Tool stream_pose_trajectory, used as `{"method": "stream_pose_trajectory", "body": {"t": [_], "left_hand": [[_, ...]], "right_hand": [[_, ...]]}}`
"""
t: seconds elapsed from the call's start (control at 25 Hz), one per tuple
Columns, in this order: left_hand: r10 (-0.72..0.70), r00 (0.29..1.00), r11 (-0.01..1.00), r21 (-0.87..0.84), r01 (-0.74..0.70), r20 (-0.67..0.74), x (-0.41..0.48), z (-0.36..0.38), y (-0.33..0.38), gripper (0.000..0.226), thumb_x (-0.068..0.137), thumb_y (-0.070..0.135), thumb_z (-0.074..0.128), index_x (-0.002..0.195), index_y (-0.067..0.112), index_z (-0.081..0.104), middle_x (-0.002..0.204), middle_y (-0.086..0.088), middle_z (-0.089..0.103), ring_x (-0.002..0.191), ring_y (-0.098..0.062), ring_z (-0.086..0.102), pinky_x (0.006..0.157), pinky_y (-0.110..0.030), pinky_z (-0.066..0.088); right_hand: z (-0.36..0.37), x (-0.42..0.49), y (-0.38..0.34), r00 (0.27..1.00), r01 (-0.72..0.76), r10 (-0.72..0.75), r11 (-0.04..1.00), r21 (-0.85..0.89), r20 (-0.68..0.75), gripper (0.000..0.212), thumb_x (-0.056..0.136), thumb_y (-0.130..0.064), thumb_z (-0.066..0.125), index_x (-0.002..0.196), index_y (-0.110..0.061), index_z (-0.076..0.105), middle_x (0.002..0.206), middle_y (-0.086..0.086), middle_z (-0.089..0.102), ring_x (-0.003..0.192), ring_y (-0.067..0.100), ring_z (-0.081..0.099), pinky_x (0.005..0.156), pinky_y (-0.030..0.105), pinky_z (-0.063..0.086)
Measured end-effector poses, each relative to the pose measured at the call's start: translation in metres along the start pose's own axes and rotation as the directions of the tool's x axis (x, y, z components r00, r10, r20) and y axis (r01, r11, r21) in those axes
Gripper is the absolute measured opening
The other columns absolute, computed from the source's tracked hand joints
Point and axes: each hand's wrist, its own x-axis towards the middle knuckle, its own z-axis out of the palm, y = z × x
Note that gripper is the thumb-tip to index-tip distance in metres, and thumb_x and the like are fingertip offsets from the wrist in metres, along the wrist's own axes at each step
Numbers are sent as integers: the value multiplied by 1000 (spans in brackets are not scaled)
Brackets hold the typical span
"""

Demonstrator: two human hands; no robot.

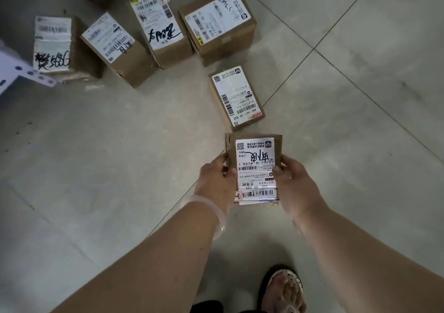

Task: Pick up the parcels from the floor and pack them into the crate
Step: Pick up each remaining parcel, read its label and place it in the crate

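Note:
I hold a small brown cardboard parcel (255,166) with a white shipping label above the floor, at mid-frame. My left hand (216,183) grips its left edge and my right hand (294,185) grips its right edge, thumbs on the label. Another small parcel (236,97) lies flat on the tiles just beyond it. Further back, several larger labelled parcels stand in a row, among them one at the right (217,20), one in the middle (159,26) and one at the far left (56,46). No crate is in view.
A white perforated metal piece (21,73) juts in at the left edge. My sandalled foot (283,291) stands at the bottom of the frame. The floor is grey tile with dark grout lines.

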Motion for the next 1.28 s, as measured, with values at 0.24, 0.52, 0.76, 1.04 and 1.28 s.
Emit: {"method": "stream_pose_trajectory", "body": {"t": [0.24, 0.52, 0.76, 1.04, 1.28], "left_hand": [[59, 995, 995, -72, -65, -86, -73, -56, 73, 34, 99, 19, 44, 131, 23, 54, 96, 8, 60, 66, 5, 53, 49, 2, 39], [197, 961, 952, -195, -235, -191, -229, -172, 217, 32, 99, 19, 43, 126, 31, 56, 96, 13, 65, 74, 7, 59, 58, -3, 42], [363, 880, 878, -204, -433, -308, -392, -270, 333, 24, 98, 22, 42, 113, 35, 57, 92, 11, 69, 83, -10, 68, 73, -28, 58], [408, 768, 817, -178, -549, -493, -571, -339, 376, 27, 99, 26, 40, 116, 33, 59, 91, 7, 70, 80, -12, 68, 65, -27, 59], [385, 616, 802, -81, -592, -687, -705, -370, 344, 29, 101, 21, 36, 117, 22, 60, 87, 8, 64, 74, -7, 61, 50, -11, 49]], "right_hand": [[-36, -66, -80, 986, 148, -143, 987, 65, -81, 17, 92, -23, 57, 106, -32, 60, 81, -13, 68, 68, 3, 66, 40, 9, 43], [-104, -232, -251, 907, 416, -416, 909, -18, -59, 22, 91, -24, 60, 112, -31, 64, 89, -9, 71, 82, 13, 70, 75, 37, 57], [-165, -402, -385, 753, 653, -655, 755, -50, -60, 18, 88, -28, 64, 92, -46, 62, 89, -6, 74, 86, 16, 71, 82, 47, 57], [-200, -582, -447, 587, 809, -809, 585, -60, 24, 27, 90, -35, 60, 117, -30, 59, 93, -10, 67, 89, 16, 67, 82, 46, 57], [-187, -701, -444, 429, 903, -891, 428, -40, 146, 31, 91, -36, 57, 121, -26, 59, 89, -13, 66, 90, 18, 66, 82, 46, 57]]}}
